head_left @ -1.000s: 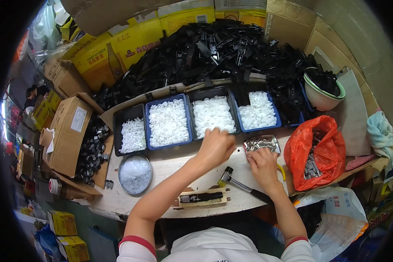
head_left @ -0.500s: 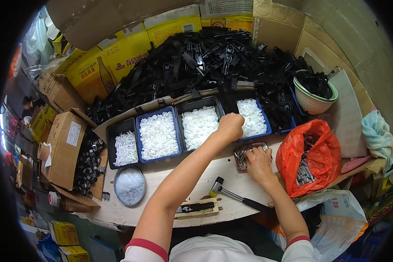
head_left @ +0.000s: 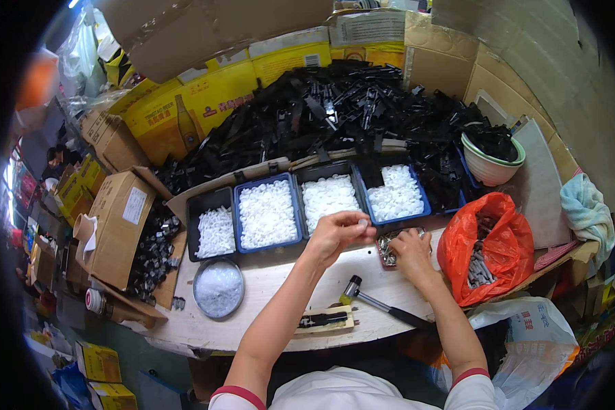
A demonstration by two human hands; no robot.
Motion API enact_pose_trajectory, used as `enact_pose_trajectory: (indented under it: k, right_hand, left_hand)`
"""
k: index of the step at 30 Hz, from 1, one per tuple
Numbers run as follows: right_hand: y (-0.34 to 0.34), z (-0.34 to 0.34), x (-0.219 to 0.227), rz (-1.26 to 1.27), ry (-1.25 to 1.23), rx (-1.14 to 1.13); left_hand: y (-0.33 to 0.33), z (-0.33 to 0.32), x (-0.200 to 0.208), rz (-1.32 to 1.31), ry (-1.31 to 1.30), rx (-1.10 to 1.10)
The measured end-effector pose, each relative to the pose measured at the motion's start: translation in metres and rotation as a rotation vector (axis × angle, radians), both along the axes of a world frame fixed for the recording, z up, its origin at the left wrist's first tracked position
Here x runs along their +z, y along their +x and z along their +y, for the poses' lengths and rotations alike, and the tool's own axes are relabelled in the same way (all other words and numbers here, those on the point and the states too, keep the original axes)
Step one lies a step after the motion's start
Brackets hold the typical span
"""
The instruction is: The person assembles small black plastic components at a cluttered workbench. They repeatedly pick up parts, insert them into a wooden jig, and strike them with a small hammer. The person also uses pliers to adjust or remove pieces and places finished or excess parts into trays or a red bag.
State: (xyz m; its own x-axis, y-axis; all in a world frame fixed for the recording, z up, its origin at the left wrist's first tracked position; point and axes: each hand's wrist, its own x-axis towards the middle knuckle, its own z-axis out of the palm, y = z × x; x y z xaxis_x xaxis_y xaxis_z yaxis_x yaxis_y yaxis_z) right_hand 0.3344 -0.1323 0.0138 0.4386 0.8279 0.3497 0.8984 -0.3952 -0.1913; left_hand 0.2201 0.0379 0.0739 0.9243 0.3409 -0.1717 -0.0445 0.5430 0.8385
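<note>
My left hand [head_left: 337,236] is in front of the middle bins, closed in a pinch on a small white plastic piece [head_left: 363,223]. My right hand [head_left: 413,253] reaches into a small tray of metal pins [head_left: 387,252], its fingers curled down among them; whatever is at the fingertips is hidden. Beyond my hands stand bins of white plastic pieces [head_left: 268,212], [head_left: 329,198], [head_left: 395,193]. On the table nearer me, a dark part lies in a pale wooden holder [head_left: 348,319]. Beside it rests a hammer [head_left: 372,301] with a black handle.
A great heap of black parts [head_left: 301,116] rises behind the bins. A round dish of clear-white bits [head_left: 219,288] is at left, near an open cardboard box [head_left: 116,225]. At right are a red plastic bag [head_left: 458,256] of grey pieces and a white-green bowl [head_left: 488,164].
My left hand has come back from the right-hand bins toward me, now showing a small white piece in its fingertips. My right hand stays at the pin tray. The view has shifted slightly.
</note>
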Motion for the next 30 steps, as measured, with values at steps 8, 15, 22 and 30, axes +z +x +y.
enact_pose_trajectory:
  k: [8,15,22,30]
  right_hand:
    - [-0.001,-0.016,0.003,0.002,-0.014,-0.045]
    - [-0.011,-0.018,0.022,0.071,0.08,-0.093]
    - [-0.091,0.008,0.056,1.295,0.297,0.275]
    - [-0.13,0.023,0.046,1.684,0.336,0.237]
  left_hand:
    - [-0.102,-0.026,-0.044,-0.142,-0.391,0.018]
    - [-0.14,-0.038,-0.051,-0.218,-0.424,0.097]
    - [-0.154,-0.046,-0.058,-0.275,-0.39,0.136]
    - [-0.161,-0.052,-0.058,-0.349,-0.244,0.152]
